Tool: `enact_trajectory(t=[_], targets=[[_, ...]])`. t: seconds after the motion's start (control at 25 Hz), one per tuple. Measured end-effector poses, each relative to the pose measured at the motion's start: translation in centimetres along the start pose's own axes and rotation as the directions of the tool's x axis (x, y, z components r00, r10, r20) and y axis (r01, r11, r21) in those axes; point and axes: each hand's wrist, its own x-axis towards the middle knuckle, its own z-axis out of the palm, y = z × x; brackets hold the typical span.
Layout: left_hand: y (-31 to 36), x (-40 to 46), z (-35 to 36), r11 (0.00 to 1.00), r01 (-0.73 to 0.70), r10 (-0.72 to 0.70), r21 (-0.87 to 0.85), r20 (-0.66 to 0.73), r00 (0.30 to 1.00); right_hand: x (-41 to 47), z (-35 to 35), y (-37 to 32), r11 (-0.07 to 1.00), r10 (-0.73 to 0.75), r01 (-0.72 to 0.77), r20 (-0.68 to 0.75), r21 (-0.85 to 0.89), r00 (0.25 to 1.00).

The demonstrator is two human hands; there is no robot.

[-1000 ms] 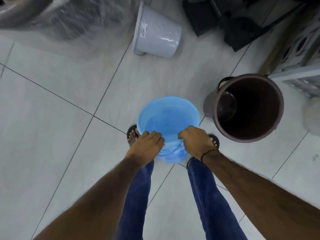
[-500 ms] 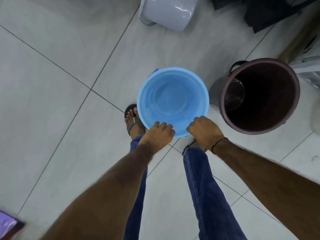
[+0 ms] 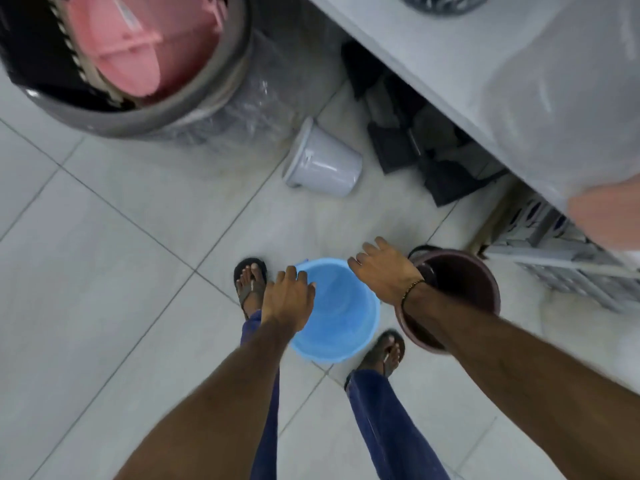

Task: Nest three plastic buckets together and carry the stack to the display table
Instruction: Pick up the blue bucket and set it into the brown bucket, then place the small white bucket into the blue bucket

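Observation:
A light blue bucket (image 3: 339,317) stands upright on the tiled floor between my feet. My left hand (image 3: 287,299) curls over its left rim and holds it. My right hand (image 3: 381,271) hovers over the bucket's far right rim with fingers spread, holding nothing. A dark maroon bucket (image 3: 464,282) stands upright just right of the blue one, partly hidden by my right forearm. A whitish-grey bucket (image 3: 329,168) lies on its side farther ahead on the floor. The grey display table (image 3: 433,64) runs along the upper right.
A large grey bin (image 3: 194,98) wrapped in plastic, with pink items inside, stands at the upper left. Black objects (image 3: 415,140) sit under the table. A white lattice crate (image 3: 554,244) is at the right. A plastic-wrapped bundle (image 3: 571,98) lies on the table.
The view has tilted up, bringing the table and big bin into sight. My right hand has let go of the blue bucket's rim and opened; my left hand moved to its left rim.

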Motion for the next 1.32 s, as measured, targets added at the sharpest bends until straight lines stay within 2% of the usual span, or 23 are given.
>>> enact_trajectory(t=[0.08,0.2,0.28,0.36,0.44,0.52,0.56,0.64,0.76,0.8,0.88,1.0,1.12,1.2,1.32], targets=[[-1.2,5.5,-1.1,0.989,0.049,-0.052,-0.141,-0.019,0.998,5.0,-2.1,2.7,0.997,0.072,-0.072,-0.053,0.012,0.996],[-2.3,15.6,-0.5,0.899,0.119,-0.136,-0.421,-0.010,0.991,14.2,-2.7,6.0,0.983,0.178,-0.170,-0.142,0.065,0.974],[-3.3,22.4,0.3,0.832,0.120,-0.203,-0.541,-0.097,0.974,21.4,-2.6,8.2,0.978,0.208,-0.201,-0.195,0.055,0.958],[-4.7,28.3,1.7,0.829,0.095,-0.234,-0.551,-0.187,0.954,28.0,-2.2,10.3,0.968,0.245,-0.252,-0.194,-0.012,0.950],[-6.4,32.4,2.5,0.798,0.135,-0.269,-0.587,-0.146,0.952,32.1,-1.9,11.8,0.957,0.263,-0.275,-0.121,-0.092,0.957],[-7.5,34.2,3.1,0.760,0.104,-0.213,-0.642,-0.095,0.972,34.1,-1.6,12.3,0.952,0.266,-0.270,-0.053,-0.142,0.963],[-8.0,34.4,3.1,0.758,0.048,-0.153,-0.651,-0.106,0.983,34.5,-1.7,12.4,0.955,0.248,-0.255,-0.062,-0.151,0.967],[-8.5,33.3,2.4,0.797,-0.102,0.008,-0.595,-0.159,0.987,33.7,-2.5,12.7,0.964,0.231,-0.240,-0.089,-0.114,0.969],[-8.5,30.4,1.4,0.851,-0.339,0.232,-0.401,-0.293,0.928,29.9,-2.7,12.2,0.962,0.273,-0.273,-0.004,-0.012,0.962],[-8.3,29.1,1.4,0.850,-0.414,0.323,-0.325,-0.298,0.898,28.2,-2.2,11.5,0.960,0.280,-0.281,0.035,0.019,0.959],[-7.9,26.7,2.4,0.861,-0.474,0.451,-0.183,-0.151,0.879,25.3,0.0,9.1,0.962,0.261,-0.268,0.105,0.060,0.960],[-7.0,24.7,5.0,0.860,-0.509,0.509,-0.039,0.002,0.861,22.4,4.5,5.3,0.953,0.227,-0.254,0.167,0.166,0.960],[-7.5,23.9,6.9,0.800,-0.589,0.591,0.119,0.014,0.806,21.8,7.7,3.7,0.952,0.209,-0.234,0.140,0.197,0.968],[-8.4,23.2,8.7,0.780,-0.593,0.604,0.200,0.002,0.797,21.5,9.7,2.9,0.952,0.188,-0.219,0.155,0.213,0.970],[-9.7,22.2,9.7,0.727,-0.586,0.608,0.358,0.063,0.792,21.1,11.2,2.2,0.957,0.156,-0.188,0.154,0.221,0.976]])
